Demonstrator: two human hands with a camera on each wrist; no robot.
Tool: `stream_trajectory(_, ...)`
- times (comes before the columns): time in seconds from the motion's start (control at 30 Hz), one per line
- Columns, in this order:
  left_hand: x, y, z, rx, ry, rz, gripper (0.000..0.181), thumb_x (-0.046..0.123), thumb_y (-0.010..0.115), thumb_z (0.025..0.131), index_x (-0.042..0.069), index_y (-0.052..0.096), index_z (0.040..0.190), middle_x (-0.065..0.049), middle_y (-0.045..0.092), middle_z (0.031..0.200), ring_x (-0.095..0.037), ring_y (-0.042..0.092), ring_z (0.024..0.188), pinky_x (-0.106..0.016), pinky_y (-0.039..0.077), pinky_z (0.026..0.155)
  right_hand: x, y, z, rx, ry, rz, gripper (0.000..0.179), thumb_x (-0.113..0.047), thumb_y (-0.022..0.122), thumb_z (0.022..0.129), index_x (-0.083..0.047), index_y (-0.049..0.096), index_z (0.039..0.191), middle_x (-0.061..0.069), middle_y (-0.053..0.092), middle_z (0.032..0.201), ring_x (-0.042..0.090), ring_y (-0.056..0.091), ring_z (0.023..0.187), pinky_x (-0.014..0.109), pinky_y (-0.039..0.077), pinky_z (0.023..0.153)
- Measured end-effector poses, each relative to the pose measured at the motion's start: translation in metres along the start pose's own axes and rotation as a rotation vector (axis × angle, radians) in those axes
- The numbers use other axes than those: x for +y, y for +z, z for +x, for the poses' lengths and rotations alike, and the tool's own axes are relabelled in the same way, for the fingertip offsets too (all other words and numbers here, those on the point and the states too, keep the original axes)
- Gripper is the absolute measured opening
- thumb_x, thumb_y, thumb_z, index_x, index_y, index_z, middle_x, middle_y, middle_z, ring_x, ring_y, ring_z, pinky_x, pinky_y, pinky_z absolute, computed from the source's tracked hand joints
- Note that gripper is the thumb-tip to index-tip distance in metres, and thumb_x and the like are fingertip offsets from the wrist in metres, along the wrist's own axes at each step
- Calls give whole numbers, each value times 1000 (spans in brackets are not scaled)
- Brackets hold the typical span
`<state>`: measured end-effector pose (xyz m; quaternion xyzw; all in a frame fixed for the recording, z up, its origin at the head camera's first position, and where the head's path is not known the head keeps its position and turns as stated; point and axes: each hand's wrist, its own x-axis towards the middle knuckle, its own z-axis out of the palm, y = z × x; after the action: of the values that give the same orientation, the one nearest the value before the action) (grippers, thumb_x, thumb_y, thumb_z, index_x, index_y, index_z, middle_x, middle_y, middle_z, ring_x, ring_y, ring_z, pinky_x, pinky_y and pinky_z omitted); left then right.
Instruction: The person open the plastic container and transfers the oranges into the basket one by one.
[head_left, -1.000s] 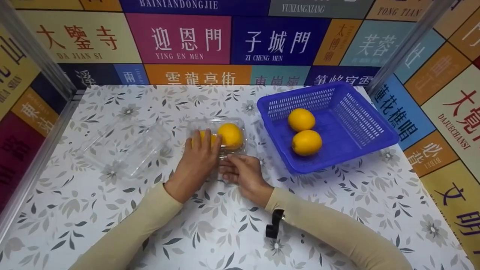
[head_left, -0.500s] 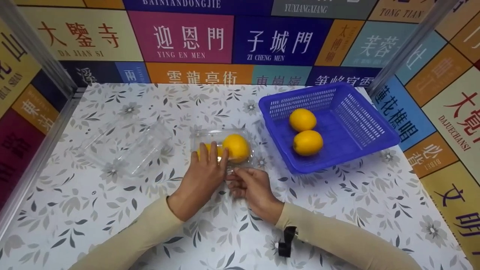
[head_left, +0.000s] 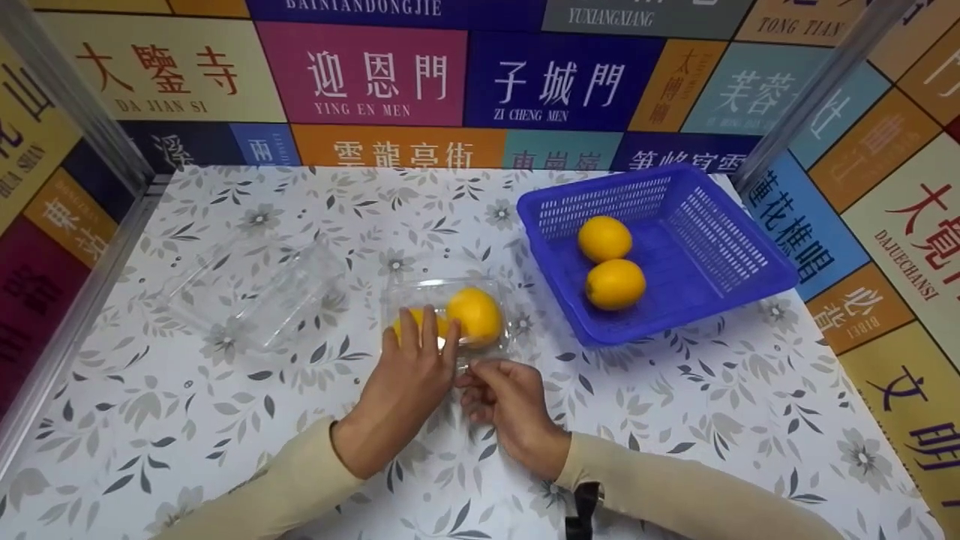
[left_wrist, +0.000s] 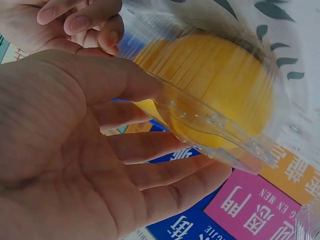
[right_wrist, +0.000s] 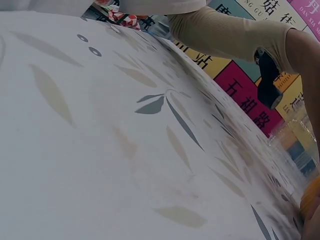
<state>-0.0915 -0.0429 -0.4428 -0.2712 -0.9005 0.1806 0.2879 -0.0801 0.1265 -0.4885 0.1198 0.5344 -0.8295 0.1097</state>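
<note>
A clear plastic box (head_left: pixel 416 284) holds two yellow-orange citrus fruits, one at the right (head_left: pixel 475 316) and one (head_left: pixel 441 327) partly behind my left fingers. My left hand (head_left: pixel 409 390) grips the box from its near side. In the left wrist view, my left thumb (left_wrist: pixel 135 82) lies along the box's edge, with the fingers spread over the lid. My right hand (head_left: pixel 517 412) pinches the near edge of the box between thumb and forefinger, its other fingers curled. The right wrist view shows mostly tablecloth, with part of a citrus fruit (right_wrist: pixel 311 197) at the right edge.
A blue plastic basket (head_left: pixel 739 217) with two more citrus fruits (head_left: pixel 604 238) stands at the right. Another clear plastic box (head_left: pixel 251 300) lies at the left. The table (head_left: pixel 675 450) wears a leaf-patterned cloth, and printed panels rise behind and at both sides.
Both hands have moved toward the body and slightly right, bringing the clear box with its two fruits along. The basket and the other box have stayed put.
</note>
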Motion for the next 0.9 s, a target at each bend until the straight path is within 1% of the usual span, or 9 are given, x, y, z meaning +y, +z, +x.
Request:
stream_trajectory(0.1, 2, -2, -2, 7, -2, -3, 39, 22, 72, 103, 8, 73, 139, -23, 75, 130, -44, 73, 112, -44, 65, 81, 1, 0, -2, 10, -1, -4, 19, -5, 67, 106, 13, 72, 103, 14, 78, 84, 16, 67, 61, 24, 54, 48)
stream_trajectory(0.17, 2, -2, -2, 0, 4, 2, 39, 23, 71, 104, 7, 72, 139, -23, 75, 130, -44, 73, 113, -45, 65, 81, 1, 0, -3, 8, -1, -5, 20, -6, 67, 106, 14, 72, 105, 15, 79, 85, 15, 67, 60, 24, 55, 48)
stream_trajectory(0.33, 3, -4, -3, -13, 19, 17, 39, 28, 69, 107, 7, 72, 139, -22, 75, 130, -44, 73, 113, -46, 66, 81, 2, 1, -4, -6, 9, 3, 21, -7, 65, 108, 12, 75, 107, 17, 81, 87, 15, 67, 57, 23, 55, 46)
stream_trajectory(0.43, 3, -4, -3, 2, 19, 22, 39, 31, 68, 107, 7, 73, 137, -22, 76, 128, -44, 74, 111, -46, 66, 80, 3, 4, -5, -5, 11, 9, 20, -7, 65, 108, 8, 77, 102, 16, 81, 85, 14, 67, 55, 23, 55, 46)
stream_trajectory(0.6, 2, -4, -3, 18, 15, 25, 37, 27, 72, 105, 7, 73, 136, -22, 76, 128, -43, 74, 110, -45, 66, 79, 4, 7, -5, 6, 6, 12, 21, -7, 64, 106, 6, 77, 96, 14, 79, 81, 13, 66, 54, 21, 54, 46)
stream_trajectory(0.7, 1, -4, -3, 21, 11, 13, 39, 32, 74, 104, 9, 73, 136, -21, 75, 128, -42, 73, 110, -43, 65, 78, 5, 8, -5, 18, 5, 9, 21, -5, 63, 105, 6, 77, 95, 13, 77, 79, 12, 65, 54, 21, 53, 45)
stream_trajectory(0.77, 1, -3, -2, 21, 11, -2, 39, 31, 76, 103, 10, 74, 136, -21, 75, 127, -42, 72, 109, -43, 64, 77, 6, 9, -6, 31, 6, 7, 21, -5, 62, 105, 6, 75, 93, 12, 76, 77, 12, 64, 53, 21, 53, 45)
stream_trajectory(0.83, 0, -3, -1, 24, 14, -22, 38, 27, 76, 102, 10, 73, 136, -22, 74, 127, -42, 72, 110, -45, 65, 80, 6, 9, -6, 46, 1, 6, 21, -4, 61, 104, 6, 74, 93, 11, 74, 76, 12, 63, 53, 22, 53, 45)
stream_trajectory(0.9, -3, -4, 0, 20, 24, -45, 41, 19, 80, 98, 9, 72, 137, -23, 72, 129, -44, 71, 114, -48, 66, 84, 6, 10, -5, 58, -8, 4, 21, -4, 60, 105, 7, 74, 93, 12, 74, 75, 13, 63, 52, 23, 53, 44)
